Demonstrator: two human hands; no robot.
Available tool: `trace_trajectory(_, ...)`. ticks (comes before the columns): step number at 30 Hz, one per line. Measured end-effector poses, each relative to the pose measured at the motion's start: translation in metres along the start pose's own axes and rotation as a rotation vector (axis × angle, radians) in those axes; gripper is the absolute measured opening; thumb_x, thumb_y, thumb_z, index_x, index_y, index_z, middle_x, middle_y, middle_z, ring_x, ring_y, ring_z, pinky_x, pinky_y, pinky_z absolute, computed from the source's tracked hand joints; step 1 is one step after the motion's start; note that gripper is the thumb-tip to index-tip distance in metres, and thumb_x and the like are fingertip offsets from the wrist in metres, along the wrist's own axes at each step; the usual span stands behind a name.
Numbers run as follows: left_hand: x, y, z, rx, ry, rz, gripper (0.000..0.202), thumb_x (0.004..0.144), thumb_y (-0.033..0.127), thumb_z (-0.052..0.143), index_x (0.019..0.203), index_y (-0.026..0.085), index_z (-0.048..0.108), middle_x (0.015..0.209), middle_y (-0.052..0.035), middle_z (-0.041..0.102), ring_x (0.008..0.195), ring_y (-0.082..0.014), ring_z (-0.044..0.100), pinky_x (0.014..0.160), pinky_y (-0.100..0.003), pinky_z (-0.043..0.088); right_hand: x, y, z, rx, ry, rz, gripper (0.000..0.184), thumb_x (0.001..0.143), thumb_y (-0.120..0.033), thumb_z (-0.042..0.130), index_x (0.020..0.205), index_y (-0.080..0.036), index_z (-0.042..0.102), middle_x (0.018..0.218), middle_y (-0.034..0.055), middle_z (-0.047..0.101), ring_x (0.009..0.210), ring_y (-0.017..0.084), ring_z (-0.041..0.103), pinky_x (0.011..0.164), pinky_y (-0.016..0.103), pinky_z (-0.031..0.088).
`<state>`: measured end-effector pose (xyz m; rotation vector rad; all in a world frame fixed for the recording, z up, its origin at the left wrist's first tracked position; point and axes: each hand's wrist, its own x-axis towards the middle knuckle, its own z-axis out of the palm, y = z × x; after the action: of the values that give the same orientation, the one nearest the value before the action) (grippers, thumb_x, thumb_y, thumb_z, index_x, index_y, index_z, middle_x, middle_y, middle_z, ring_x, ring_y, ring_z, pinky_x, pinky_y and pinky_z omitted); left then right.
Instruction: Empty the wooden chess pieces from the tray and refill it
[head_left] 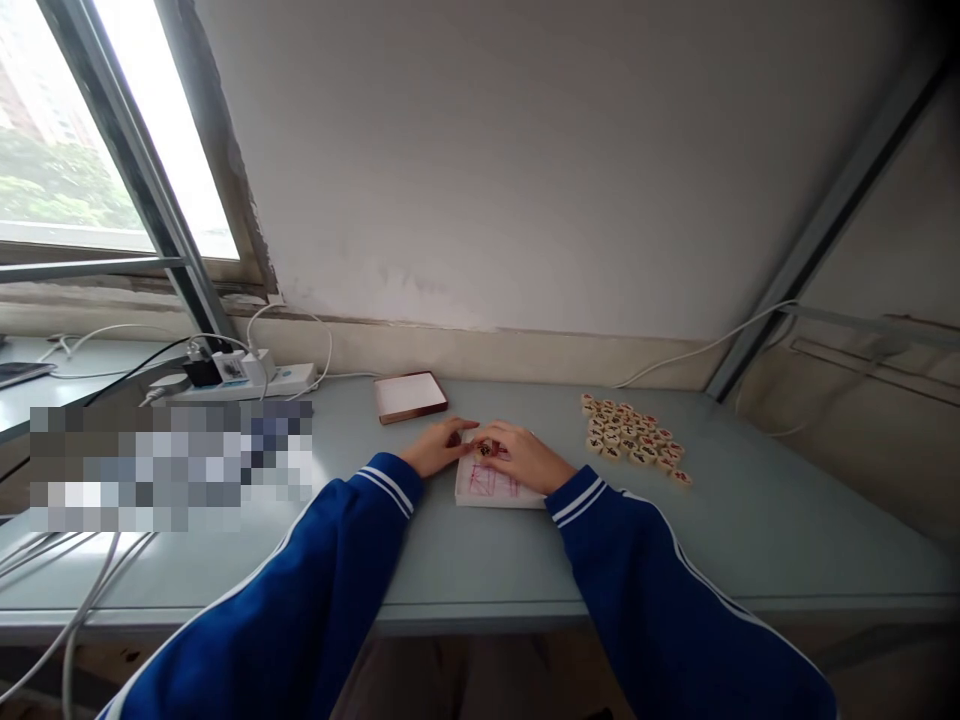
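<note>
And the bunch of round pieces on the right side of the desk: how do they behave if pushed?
Likely to slide rather than roll: the round pieces lie on their flat faces on a smooth-looking desk. A push would probably pass to neighbours, since most sit close together. They look thick and solid, so probably stiff; weight is hard to judge.

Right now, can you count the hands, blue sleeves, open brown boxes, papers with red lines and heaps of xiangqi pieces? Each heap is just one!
Hands: 2
Blue sleeves: 2
Open brown box: 1
Paper with red lines: 1
Heap of xiangqi pieces: 1
Total: 7
</note>
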<state>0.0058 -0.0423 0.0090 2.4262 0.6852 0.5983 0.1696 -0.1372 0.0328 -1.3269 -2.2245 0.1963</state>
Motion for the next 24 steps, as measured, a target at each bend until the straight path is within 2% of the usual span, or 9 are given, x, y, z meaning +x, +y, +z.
trace_trajectory(4,-0.002,0.004,-0.003,-0.046,-0.029,-0.004,0.041,0.077,0.030,0.047,0.115,0.013,0.049,0.094,-0.0072,0.056,0.071,-0.0137,0.050,0.068,-0.028,0.041,-0.002,0.004,0.000,-0.005,-0.016,0.019,0.020,0.079,-0.013,0.048,0.098,-0.019,0.052,0.097,0.0012,0.052,0.076,0.008,0.051,0.076,0.023,0.039)
trace_trajectory(8,-0.004,0.009,-0.005,-0.043,-0.052,-0.021,0.043,0.075,0.030,0.050,0.114,0.013,0.049,0.093,-0.0063,0.055,0.071,-0.0136,0.049,0.069,-0.028,0.042,-0.003,0.005,0.001,-0.215,-0.007,0.054,0.004,0.078,-0.019,0.052,0.081,-0.017,0.054,0.084,0.0009,0.053,0.079,0.012,0.050,0.072,0.025,0.034)
trace_trajectory(11,-0.004,0.011,-0.005,-0.039,-0.063,-0.040,0.047,0.073,0.036,0.053,0.114,0.013,0.047,0.091,-0.0057,0.055,0.071,-0.0146,0.050,0.069,-0.029,0.042,-0.002,0.003,0.003,-0.338,0.007,0.036,0.009,0.080,-0.026,0.052,0.080,-0.019,0.057,0.082,0.0010,0.058,0.084,0.014,0.049,0.073,0.028,0.029)
trace_trajectory(15,0.001,0.008,-0.004,0.015,-0.087,0.005,0.048,0.069,0.039,0.057,0.109,0.014,0.048,0.096,-0.0063,0.054,0.082,-0.0184,0.051,0.075,-0.031,0.042,0.000,0.004,-0.003,-0.394,0.012,0.091,0.016,0.084,-0.025,0.045,0.081,-0.023,0.061,0.087,0.0002,0.062,0.085,0.013,0.050,0.073,0.030,0.026)
trace_trajectory(17,0.006,0.004,-0.002,0.045,-0.092,0.031,0.044,0.070,0.039,0.055,0.106,0.014,0.051,0.098,-0.0068,0.053,0.087,-0.0199,0.052,0.079,-0.032,0.041,-0.002,0.011,-0.017,-0.475,0.089,0.208,0.019,0.083,-0.024,0.043,0.079,-0.024,0.062,0.084,-0.0002,0.063,0.082,0.014,0.051,0.075,0.031,0.026)
trace_trajectory(20,0.012,-0.001,0.000,0.061,-0.082,0.022,0.040,0.073,0.042,0.051,0.103,0.016,0.054,0.099,-0.0073,0.054,0.088,-0.0214,0.053,0.080,-0.033,0.041,-0.018,0.031,-0.047,-0.593,0.211,0.551,0.015,0.079,-0.024,0.047,0.084,-0.022,0.061,0.083,0.0021,0.063,0.083,0.017,0.052,0.074,0.033,0.029)
trace_trajectory(22,0.014,-0.002,0.000,0.059,-0.069,0.014,0.040,0.074,0.044,0.049,0.101,0.016,0.055,0.098,-0.0077,0.056,0.089,-0.0225,0.053,0.078,-0.032,0.041,-0.033,0.048,-0.067,-0.549,0.124,0.771,0.017,0.071,-0.029,0.057,0.084,-0.020,0.061,0.083,0.0039,0.063,0.082,0.019,0.054,0.070,0.031,0.032)
trace_trajectory(24,0.013,-0.001,-0.001,0.051,-0.064,0.012,0.040,0.073,0.046,0.049,0.099,0.015,0.056,0.097,-0.0080,0.057,0.089,-0.0232,0.053,0.077,-0.032,0.042,-0.048,0.062,-0.080,-0.442,-0.022,0.850,0.023,0.062,-0.031,0.065,0.082,-0.021,0.062,0.081,0.0018,0.063,0.076,0.017,0.055,0.063,0.027,0.034)
